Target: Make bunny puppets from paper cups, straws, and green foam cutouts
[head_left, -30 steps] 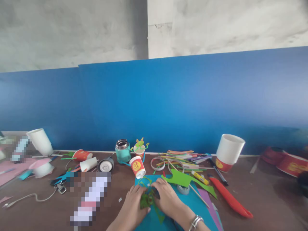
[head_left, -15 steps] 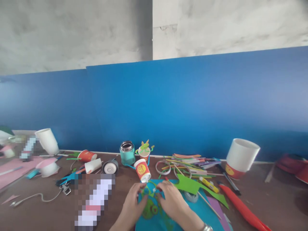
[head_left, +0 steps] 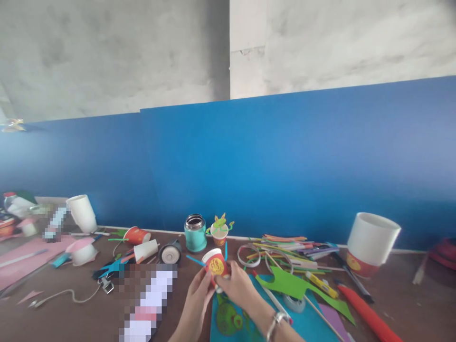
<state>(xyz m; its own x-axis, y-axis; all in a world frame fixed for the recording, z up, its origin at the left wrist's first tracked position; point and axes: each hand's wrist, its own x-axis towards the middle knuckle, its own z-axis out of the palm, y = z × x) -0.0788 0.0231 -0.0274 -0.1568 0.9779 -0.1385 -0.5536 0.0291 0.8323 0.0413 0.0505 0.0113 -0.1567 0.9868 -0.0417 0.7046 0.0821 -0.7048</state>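
Both hands are together on one red-and-white paper cup [head_left: 215, 267], low in the middle of the view above the worktop [head_left: 96, 313]. The left hand [head_left: 200, 287] grips its left side; the right hand [head_left: 238, 285] clasps its right and lower part. The cup tilts, its rim up. Two blue straws show beside it, one pointing left [head_left: 195, 260], one upright at the right [head_left: 225, 250].

One bracelet [head_left: 276, 325] circles the right wrist. Below the hands, one round green paper piece [head_left: 228, 317] lies on one blue sheet [head_left: 218, 332]. Behind the held cup stand one teal jar [head_left: 195, 236] and one cup with a green paper figure [head_left: 219, 234]. To the right are two large tape rings, a near [head_left: 280, 261] and a far one [head_left: 248, 255], one smaller tape roll [head_left: 295, 304], one yellow cutter [head_left: 322, 285] and a pile of straws, too many to count. Two cups lie on their sides at the left, one red [head_left: 137, 235], one white [head_left: 146, 250].
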